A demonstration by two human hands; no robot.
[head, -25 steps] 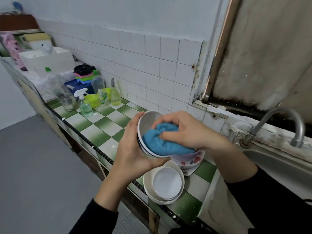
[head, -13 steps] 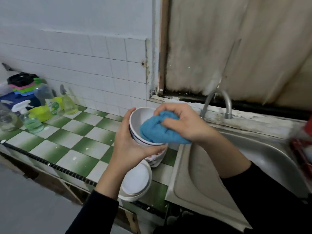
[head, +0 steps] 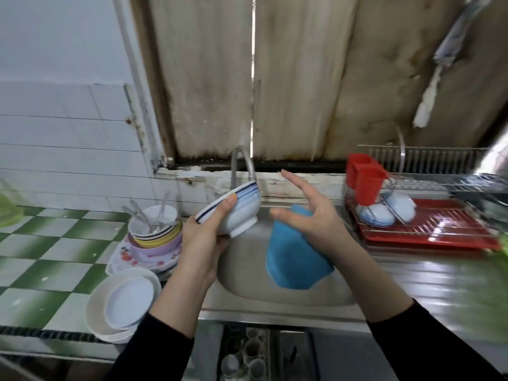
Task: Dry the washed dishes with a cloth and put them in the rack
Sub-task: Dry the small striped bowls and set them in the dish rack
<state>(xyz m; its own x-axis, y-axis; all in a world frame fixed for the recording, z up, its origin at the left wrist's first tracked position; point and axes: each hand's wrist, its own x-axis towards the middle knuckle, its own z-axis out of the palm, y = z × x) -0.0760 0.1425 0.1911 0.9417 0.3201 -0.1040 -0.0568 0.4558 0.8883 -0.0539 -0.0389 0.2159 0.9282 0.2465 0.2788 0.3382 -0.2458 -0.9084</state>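
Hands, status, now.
Left hand: grips the blue-striped bowl.
Right hand: fingers spread; blue cloth hangs from it, grip hidden.

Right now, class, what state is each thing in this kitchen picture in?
striped bowl, tilted, gripped by left hand above the sink
blue cloth, hanging from right hand, off the bowl
tap, no water running
rack, holding pale bowls on edge
stacked bowls, on the counter, spoons in the top one
white plates, stacked by the counter edge
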